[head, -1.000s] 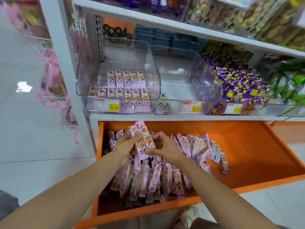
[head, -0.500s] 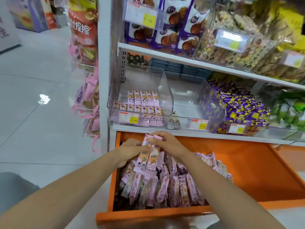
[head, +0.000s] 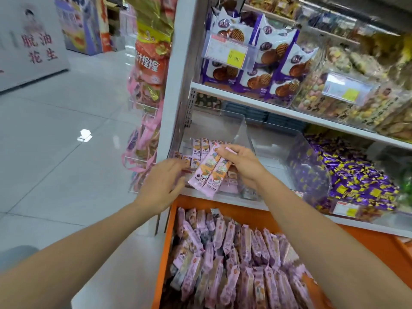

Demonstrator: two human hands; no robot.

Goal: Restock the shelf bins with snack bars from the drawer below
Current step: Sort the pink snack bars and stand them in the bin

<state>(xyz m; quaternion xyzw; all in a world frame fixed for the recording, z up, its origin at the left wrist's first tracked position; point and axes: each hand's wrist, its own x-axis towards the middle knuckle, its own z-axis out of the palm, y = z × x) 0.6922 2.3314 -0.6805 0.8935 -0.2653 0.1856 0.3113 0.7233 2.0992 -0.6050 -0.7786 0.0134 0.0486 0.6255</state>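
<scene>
My right hand (head: 242,166) pinches the top ends of two pink snack bars (head: 208,175), which hang in front of the clear shelf bin (head: 242,132). That bin has rows of the same pink bars (head: 201,144) laid flat on its floor. My left hand (head: 163,182) hovers with relaxed fingers just left of the hanging bars, holding nothing. Below, the open orange drawer (head: 166,253) is packed with many pink bars (head: 234,264).
A second clear bin (head: 278,157) sits to the right, then a bin of purple and yellow candies (head: 356,175). Above is a shelf with purple biscuit bags (head: 256,70). Hanging snack packs (head: 149,70) flank the shelf post on the left. Grey tiled floor lies at left.
Both hands rose from the drawer up to the bin's front. The left hand let go of the bars; the right hand alone holds two. The view tilted upward.
</scene>
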